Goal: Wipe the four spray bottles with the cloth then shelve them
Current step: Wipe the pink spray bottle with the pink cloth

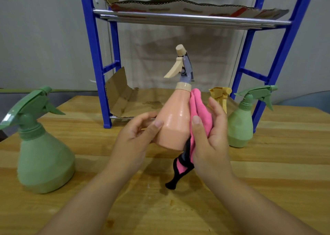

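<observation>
Head camera view, looking down at a wooden tabletop (267, 172) in front of a blue-framed shelf rack (97, 56). The left hand (135, 136) grips a peach spray bottle (174, 120) by its lower body, thumb on the front, holding it raised and tilted so the nozzle points up and away. The right hand (210, 131) presses a pink cloth (200, 117) against the bottle's right side, fingers spread behind the fabric and thumb pinning it in front; a black-edged tail of cloth hangs down toward the tabletop.

Three more spray bottles stand on the tabletop: a large green one (44, 151) at far left, a smaller green one (241, 120) at right beside the rack leg, and a yellow one (220, 95) mostly hidden behind the right hand. The rack's upper tier, lined with cardboard (196, 8), holds no bottles.

This looks like an early stage, with wiping under way on one bottle. To do it well, the left hand should probably turn the bottle while the cloth sweeps from neck to base, covering every side, then the trigger head. Gathering the hanging tail would likely stop it dragging. The glossy plastic may be slippery, so a firm grip matters.
</observation>
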### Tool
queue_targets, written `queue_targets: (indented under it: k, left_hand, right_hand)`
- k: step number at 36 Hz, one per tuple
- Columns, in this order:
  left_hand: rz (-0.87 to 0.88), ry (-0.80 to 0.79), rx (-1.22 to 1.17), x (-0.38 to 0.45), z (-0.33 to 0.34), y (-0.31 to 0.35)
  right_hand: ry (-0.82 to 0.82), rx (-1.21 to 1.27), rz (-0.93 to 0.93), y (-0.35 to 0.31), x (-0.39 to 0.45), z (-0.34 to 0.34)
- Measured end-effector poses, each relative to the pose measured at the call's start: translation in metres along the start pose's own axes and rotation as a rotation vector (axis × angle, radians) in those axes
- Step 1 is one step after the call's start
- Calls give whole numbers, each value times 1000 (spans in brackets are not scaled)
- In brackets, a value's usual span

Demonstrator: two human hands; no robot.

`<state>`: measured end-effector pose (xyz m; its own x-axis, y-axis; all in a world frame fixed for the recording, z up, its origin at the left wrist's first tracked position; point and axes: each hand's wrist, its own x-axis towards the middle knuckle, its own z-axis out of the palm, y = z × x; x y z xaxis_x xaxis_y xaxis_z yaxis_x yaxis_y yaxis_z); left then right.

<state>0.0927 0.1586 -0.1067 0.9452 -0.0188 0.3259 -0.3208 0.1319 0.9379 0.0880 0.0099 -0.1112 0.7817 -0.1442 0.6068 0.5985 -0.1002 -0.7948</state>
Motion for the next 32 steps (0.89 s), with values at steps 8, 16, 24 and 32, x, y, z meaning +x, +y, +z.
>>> queue_targets:
  k: [8, 16, 24, 32]
  left_hand:
    - [14, -13, -22, -2, 0, 0]
    - [-12, -75, -175, -5, -7, 4]
    - [65, -7, -56, -4, -4, 8]
    - [108, -79, 139, -4, -5, 3]
  right_hand:
    - [-81, -203, -516, 5, 0, 3]
    - [10, 200, 33, -4, 2, 1]
    - [45, 83, -131, -8, -7, 5]
    - [26, -224, -400, 3, -7, 2]
